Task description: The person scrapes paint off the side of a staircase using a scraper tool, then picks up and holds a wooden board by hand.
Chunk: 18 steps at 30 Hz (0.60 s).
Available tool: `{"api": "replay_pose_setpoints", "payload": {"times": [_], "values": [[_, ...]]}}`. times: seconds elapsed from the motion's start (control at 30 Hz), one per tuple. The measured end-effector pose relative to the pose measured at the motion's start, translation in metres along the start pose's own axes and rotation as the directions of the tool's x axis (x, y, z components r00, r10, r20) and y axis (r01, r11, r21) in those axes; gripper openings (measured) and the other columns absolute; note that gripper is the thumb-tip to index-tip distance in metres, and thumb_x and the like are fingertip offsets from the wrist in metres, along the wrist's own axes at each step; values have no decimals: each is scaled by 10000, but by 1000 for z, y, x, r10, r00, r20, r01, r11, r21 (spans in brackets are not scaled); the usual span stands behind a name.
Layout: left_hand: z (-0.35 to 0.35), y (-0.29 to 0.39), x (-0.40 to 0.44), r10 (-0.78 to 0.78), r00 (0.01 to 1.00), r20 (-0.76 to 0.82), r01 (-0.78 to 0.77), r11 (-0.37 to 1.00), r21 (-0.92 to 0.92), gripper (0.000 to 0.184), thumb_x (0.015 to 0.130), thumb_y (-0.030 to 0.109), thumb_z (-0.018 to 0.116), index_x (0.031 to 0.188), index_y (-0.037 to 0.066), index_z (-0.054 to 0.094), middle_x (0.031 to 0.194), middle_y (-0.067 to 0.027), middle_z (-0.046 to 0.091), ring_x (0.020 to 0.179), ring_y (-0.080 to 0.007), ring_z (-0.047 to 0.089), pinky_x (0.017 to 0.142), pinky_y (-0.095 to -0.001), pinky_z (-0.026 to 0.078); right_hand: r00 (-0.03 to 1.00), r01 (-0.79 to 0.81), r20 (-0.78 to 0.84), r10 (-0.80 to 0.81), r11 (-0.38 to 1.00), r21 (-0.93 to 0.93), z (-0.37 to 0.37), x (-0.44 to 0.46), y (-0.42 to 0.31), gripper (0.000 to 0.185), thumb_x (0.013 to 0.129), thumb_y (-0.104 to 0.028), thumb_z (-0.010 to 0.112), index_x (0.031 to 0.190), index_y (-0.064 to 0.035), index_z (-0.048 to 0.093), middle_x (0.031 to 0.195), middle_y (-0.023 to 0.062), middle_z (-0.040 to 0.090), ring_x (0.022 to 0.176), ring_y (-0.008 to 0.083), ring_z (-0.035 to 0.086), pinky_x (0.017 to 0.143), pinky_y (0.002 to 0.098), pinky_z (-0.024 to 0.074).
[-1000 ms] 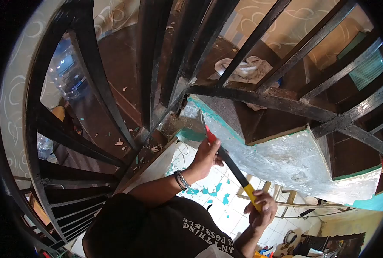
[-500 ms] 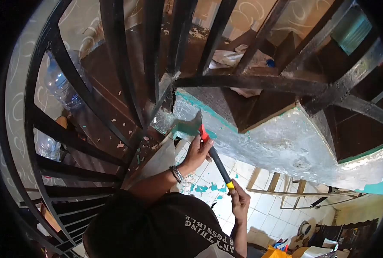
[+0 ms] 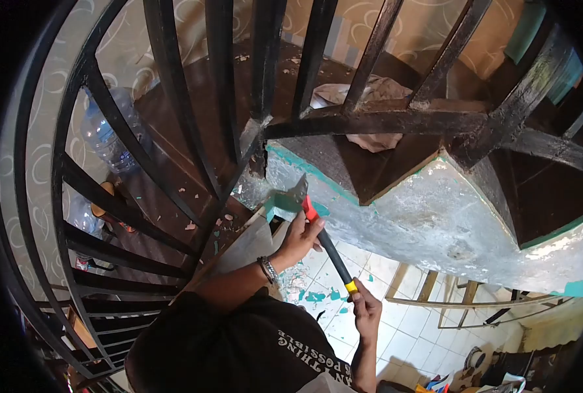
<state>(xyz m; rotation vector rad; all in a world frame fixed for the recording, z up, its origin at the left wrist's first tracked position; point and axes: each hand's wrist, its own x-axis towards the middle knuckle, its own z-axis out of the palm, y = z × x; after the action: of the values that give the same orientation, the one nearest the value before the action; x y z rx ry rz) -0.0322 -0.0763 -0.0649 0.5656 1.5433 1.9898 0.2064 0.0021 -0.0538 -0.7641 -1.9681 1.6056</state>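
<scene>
My left hand, with a bracelet at the wrist, is closed around the upper part of a long-handled paint scraper. My right hand grips the scraper's lower end, by its yellow band. The tool has a red neck, a black handle and a grey metal blade pointing up at the side wall of the stairs. That wall is mostly bare grey, with turquoise paint left near the blade and along the step edges. Whether the blade touches the surface, I cannot tell.
Black metal railings stand ahead and to the left. Large plastic bottles sit behind them on brown steps. Crumpled cloth or paper lies on a stair. Paint flakes litter the white tiled floor below, near a wooden ladder-like frame.
The view has shifted slightly, so the railings and bottles appear displaced. Both hands keep their hold on the scraper, whose blade stays near the same turquoise patch.
</scene>
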Motion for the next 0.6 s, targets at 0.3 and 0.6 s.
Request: {"api": "replay_pose_setpoints", "payload": {"times": [0.3,0.6], "values": [[-34,10,21,29,997,-78,-33,998,-55,314,972,320,559,1100,51,462,801,-21,549,594,-88,585,488,-239,534,998,25,55,-22,999,-41,32,24,-4,404,958,-279,595,1256,-5,608,806,42,653,739,81,539,683,231,448],[-44,13,25,1,1000,-3,-1,997,-82,310,981,329,537,1102,56,455,802,-37,551,613,-125,623,512,-255,554,995,100,5,-100,992,-72,43,23,-7,342,948,-186,599,1242,-14,621,759,55,634,674,91,523,630,241,440]]}}
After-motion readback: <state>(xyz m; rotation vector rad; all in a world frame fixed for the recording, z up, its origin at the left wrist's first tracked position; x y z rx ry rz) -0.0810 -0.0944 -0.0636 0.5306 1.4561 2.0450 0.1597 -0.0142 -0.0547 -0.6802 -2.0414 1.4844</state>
